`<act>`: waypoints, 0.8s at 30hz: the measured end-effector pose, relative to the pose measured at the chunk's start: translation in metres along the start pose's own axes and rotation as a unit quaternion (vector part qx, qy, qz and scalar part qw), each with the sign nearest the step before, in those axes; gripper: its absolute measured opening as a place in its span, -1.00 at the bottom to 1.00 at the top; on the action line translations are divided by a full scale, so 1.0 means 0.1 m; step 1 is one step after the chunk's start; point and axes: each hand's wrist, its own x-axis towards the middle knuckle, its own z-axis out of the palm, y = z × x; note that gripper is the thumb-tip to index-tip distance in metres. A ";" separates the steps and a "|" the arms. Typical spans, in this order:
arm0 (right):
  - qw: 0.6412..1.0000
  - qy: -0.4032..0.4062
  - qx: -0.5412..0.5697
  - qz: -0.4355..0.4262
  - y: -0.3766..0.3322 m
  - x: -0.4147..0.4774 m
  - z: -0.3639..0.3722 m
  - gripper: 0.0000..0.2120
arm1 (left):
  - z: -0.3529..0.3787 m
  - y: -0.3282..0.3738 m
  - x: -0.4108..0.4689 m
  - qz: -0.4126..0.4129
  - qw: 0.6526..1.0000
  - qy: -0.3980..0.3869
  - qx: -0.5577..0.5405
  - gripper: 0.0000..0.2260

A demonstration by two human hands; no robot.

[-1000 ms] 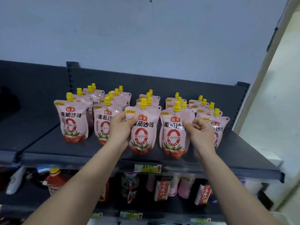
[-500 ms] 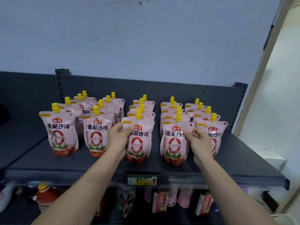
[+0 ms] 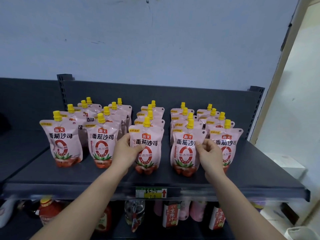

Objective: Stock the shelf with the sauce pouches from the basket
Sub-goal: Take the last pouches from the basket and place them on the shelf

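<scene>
A pale blue-white painted wall (image 3: 155,40) fills the upper part of the view, marked with a few thin dark scuffs and cracks. Against it stands a dark grey metal back panel (image 3: 155,94), flanked by two slotted dark grey uprights (image 3: 64,90). To the right a cream-coloured door frame (image 3: 284,54) slants upward beside a lighter off-white wall (image 3: 297,110). Light is soft and even. Low on the right sits a white boxy object (image 3: 285,163), too blurred to identify.

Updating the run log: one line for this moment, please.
left hand: gripping middle front tomato sauce pouch | right hand: pinching next front pouch | shelf: five pouch rows upright | basket: unseen
</scene>
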 end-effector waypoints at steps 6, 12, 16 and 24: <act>1.000 0.000 -0.021 -0.001 -0.02 -0.02 0.03 -0.76 | 0.09 0.02 -0.05 0.012 0.999 0.029 0.012 -0.74; 0.994 0.018 -0.102 -0.025 0.02 -0.04 0.06 -0.85 | 0.05 0.07 -0.14 0.030 0.998 0.028 0.057 -0.66; 0.989 0.023 -0.134 -0.062 -0.07 -0.19 0.04 -0.55 | 0.02 0.14 -0.23 0.093 0.983 0.035 0.152 -0.45; 0.933 0.000 -0.295 -0.206 -0.22 -0.50 0.07 -0.36 | -0.10 0.26 -0.50 0.215 0.883 0.049 0.413 -0.15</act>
